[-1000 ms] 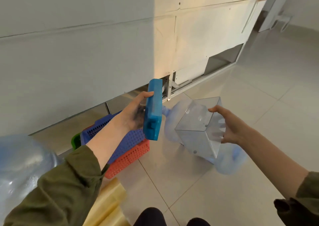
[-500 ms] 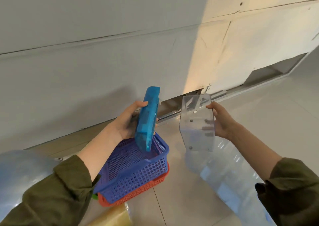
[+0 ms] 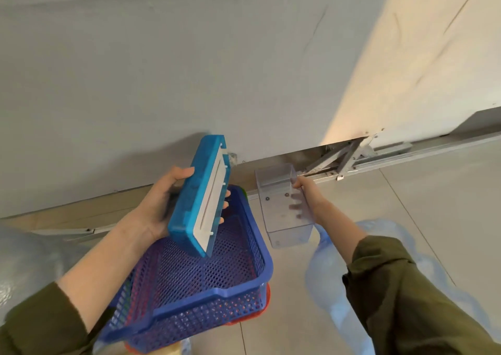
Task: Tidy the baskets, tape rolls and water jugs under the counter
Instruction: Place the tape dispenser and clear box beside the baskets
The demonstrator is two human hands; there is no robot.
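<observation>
My left hand (image 3: 162,205) grips a flat blue plastic case (image 3: 199,194) with a white strip, tilted on edge above the blue mesh basket (image 3: 206,297). That basket is nested in a red basket (image 3: 267,300). My right hand (image 3: 301,189) holds a clear plastic box (image 3: 282,205) by its rim, low over the floor beside the blue basket. A translucent blue water jug (image 3: 423,273) lies on the floor under my right forearm. Part of another jug (image 3: 24,268) shows at the far left.
The pale counter panel (image 3: 244,70) fills the upper view, with a dark gap and metal brackets (image 3: 344,156) along its bottom edge. A yellowish roll (image 3: 173,350) peeks in at the bottom edge. Tiled floor (image 3: 447,205) extends to the right.
The view has come closer and lower. My left hand has turned the blue case so its white strip faces me. My right hand has lowered the clear box toward the floor near the counter gap.
</observation>
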